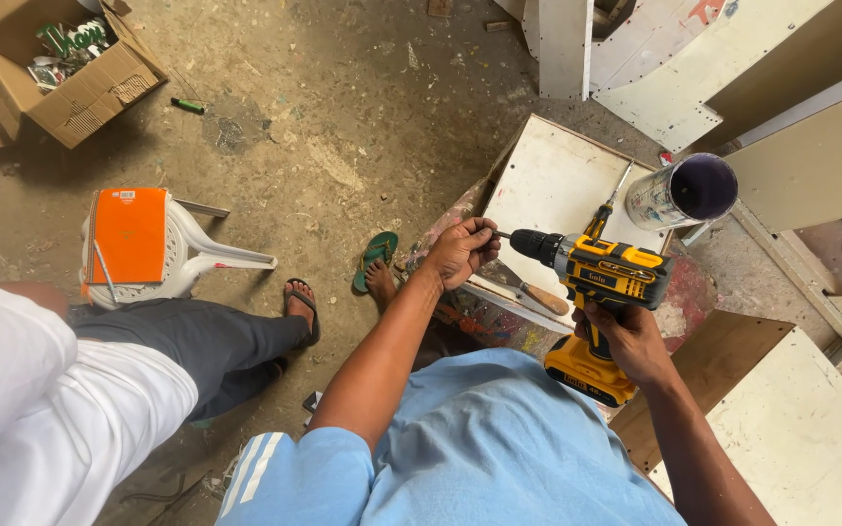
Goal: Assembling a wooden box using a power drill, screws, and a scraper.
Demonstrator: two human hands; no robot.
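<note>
Head view: the right hand (pixel 628 336) grips the handle of a yellow cordless drill (pixel 596 278), held level over the white board (pixel 548 185) on the paint-stained surface (pixel 689 292). Its long axis runs leftward, chuck toward the left hand (pixel 460 251), which is nearer and closed around the bit (pixel 505 235) at the tip.

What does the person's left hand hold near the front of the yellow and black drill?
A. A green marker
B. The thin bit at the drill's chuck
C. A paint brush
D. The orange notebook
B: the left hand closes its fingers around the thin bit that sticks out of the chuck of the drill, while the right hand grips the drill's handle.
</note>
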